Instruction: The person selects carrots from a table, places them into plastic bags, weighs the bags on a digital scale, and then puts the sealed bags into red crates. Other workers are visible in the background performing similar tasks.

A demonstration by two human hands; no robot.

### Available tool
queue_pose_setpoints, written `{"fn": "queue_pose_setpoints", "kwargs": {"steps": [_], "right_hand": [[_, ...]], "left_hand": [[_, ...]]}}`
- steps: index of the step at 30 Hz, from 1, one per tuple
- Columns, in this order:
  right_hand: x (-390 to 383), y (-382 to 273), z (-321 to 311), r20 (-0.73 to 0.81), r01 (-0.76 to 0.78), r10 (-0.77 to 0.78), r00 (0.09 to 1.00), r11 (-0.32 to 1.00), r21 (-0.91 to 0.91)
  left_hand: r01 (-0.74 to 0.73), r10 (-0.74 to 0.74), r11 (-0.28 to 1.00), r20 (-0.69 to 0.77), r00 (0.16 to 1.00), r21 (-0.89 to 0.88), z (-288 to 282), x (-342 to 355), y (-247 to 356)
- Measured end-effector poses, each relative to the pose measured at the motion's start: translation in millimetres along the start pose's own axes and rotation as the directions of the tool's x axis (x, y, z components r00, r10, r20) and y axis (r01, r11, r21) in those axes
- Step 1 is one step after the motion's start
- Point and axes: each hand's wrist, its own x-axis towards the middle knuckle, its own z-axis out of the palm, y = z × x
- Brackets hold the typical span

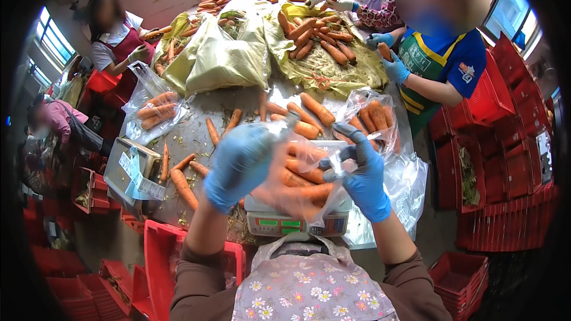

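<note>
A clear plastic bag (276, 175) of carrots (303, 173) lies over a digital scale (297, 221) in front of me. My left hand (239, 163), in a blue glove, is closed on the bag's film at its left side; its fingertips are smeared by motion. At the bag's right side my right hand (361, 172), also blue-gloved, pinches the film between thumb and fingers, the index finger raised and bent. The bag hides part of the scale's plate.
Another bag of carrots (375, 116) stands beyond my right hand, and one (159, 110) lies at the left. Loose carrots (184, 189) lie near a metal box (134, 172). Yellowish sacks (229, 53) fill the far table. Co-workers stand around it; red crates (163, 255) flank me.
</note>
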Motion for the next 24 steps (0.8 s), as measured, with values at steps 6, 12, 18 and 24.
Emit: {"fn": "queue_pose_setpoints", "kwargs": {"steps": [6, 12, 18, 24], "right_hand": [[12, -5, -1, -0.063, -0.043, 0.044, 0.997, 0.999, 0.016], [-34, 21, -32, -0.337, -0.001, 0.07, 0.939, 0.98, 0.201], [-60, 31, -25, -0.347, -0.008, 0.031, 0.937, 0.998, 0.067], [-62, 32, -18, -0.458, 0.025, 0.073, 0.886, 0.979, 0.203]], "left_hand": [[-0.022, 0.002, 0.993, -0.171, 0.985, -0.113, 28, 1, 10], [0.28, -0.611, 0.333, 0.02, 0.792, -0.9, 44, -43, 2], [0.117, -0.136, 0.983, -0.127, 0.983, -0.14, 69, -49, -11], [0.08, -0.276, 0.923, 0.503, 0.819, 0.376, 132, -130, -30]]}}
